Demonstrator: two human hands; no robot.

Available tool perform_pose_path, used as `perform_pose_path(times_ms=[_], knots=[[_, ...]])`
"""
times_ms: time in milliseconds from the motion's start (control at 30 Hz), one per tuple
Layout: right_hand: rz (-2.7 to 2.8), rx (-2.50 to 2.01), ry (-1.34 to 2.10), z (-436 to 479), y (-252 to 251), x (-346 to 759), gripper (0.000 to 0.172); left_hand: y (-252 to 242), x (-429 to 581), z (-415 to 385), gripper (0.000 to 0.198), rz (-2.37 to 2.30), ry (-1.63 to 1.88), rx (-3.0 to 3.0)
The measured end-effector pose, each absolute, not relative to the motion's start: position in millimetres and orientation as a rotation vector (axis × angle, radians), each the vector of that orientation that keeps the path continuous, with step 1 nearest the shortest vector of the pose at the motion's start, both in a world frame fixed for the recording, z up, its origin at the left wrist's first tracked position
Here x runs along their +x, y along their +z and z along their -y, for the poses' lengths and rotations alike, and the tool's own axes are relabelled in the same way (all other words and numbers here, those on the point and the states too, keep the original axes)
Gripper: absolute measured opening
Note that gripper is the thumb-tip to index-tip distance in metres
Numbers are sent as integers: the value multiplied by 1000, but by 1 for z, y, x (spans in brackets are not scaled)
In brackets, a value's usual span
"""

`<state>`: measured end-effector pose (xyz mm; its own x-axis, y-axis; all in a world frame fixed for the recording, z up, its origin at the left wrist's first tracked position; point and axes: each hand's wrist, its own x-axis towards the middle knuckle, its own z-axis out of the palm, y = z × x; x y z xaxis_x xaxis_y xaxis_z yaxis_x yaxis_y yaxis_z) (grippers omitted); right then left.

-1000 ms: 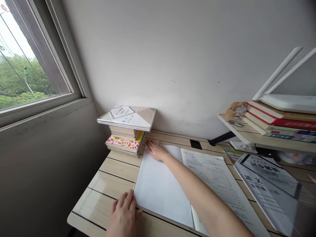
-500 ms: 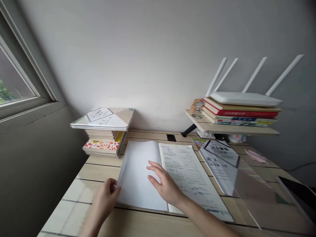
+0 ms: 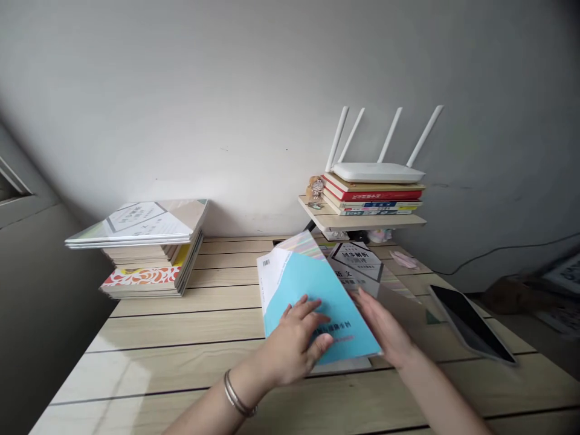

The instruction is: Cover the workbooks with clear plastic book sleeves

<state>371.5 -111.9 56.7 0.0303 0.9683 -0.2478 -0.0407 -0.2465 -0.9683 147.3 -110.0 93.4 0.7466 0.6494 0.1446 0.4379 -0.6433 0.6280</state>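
A closed book with a light blue and white cover [image 3: 294, 284] lies slightly tilted on the wooden desk, with pages showing below its lower edge. Over its lower part rests my left hand [image 3: 301, 341], fingers spread, with bracelets at the wrist. My right hand [image 3: 383, 329] is at the book's right edge, fingers extended along it and partly hidden behind the cover. Just to the right, partly covered, lies a grey-white workbook [image 3: 357, 263].
On the left of the desk [image 3: 181, 356] stands a stack of books [image 3: 149, 278]. A small shelf [image 3: 376, 223] at the back holds more books and a white router [image 3: 378, 172]. A dark tablet [image 3: 471, 326] and a pink item [image 3: 405, 260] lie at right.
The open book is now closed, its blue cover up. My left hand has moved right onto it; my right hand has shifted to its right edge. The camera view has turned right.
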Motion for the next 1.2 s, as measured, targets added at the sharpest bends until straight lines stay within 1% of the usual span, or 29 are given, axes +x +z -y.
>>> perform_pose_path(times_ms=[33,133,167,233,300,333,467,533,600,700,800,900,1000,1100,1200], knots=[[991,-1391,1377,115,52,378,70,84,150,104,43,-826,444,2440],[964,-1454,1334,121,31,391,82,59,150,86,48,-997,370,2592],[1016,-1496,1296,122,23,393,81,52,149,81,52,-1091,347,2609],[1196,-1632,1162,123,7,394,66,38,147,72,60,-1249,309,2613],[1422,-1799,921,124,-3,394,52,26,146,67,65,-1298,289,2626],[1533,-1884,773,125,-6,393,48,20,146,65,67,-1296,291,2643],[1887,-2157,160,128,6,378,46,7,146,64,72,-1288,305,2699],[2014,-2172,-21,122,20,361,43,7,149,64,73,-1281,296,2707],[2156,-2027,0,104,33,342,44,10,154,62,73,-1262,271,2712],[2325,-1798,201,59,38,318,54,13,163,61,73,-1244,224,2717],[2307,-1924,294,8,28,318,64,14,167,62,73,-1249,240,2724],[2180,-2113,300,-26,13,336,70,11,163,63,68,-1251,285,2739],[2100,-2172,243,-38,1,353,72,3,155,61,62,-1375,303,2720],[2080,-2156,193,-39,-5,360,72,-4,150,53,60,-1561,322,2639],[2048,-2153,186,-38,-8,357,72,-1,151,35,54,-1632,491,2386]])
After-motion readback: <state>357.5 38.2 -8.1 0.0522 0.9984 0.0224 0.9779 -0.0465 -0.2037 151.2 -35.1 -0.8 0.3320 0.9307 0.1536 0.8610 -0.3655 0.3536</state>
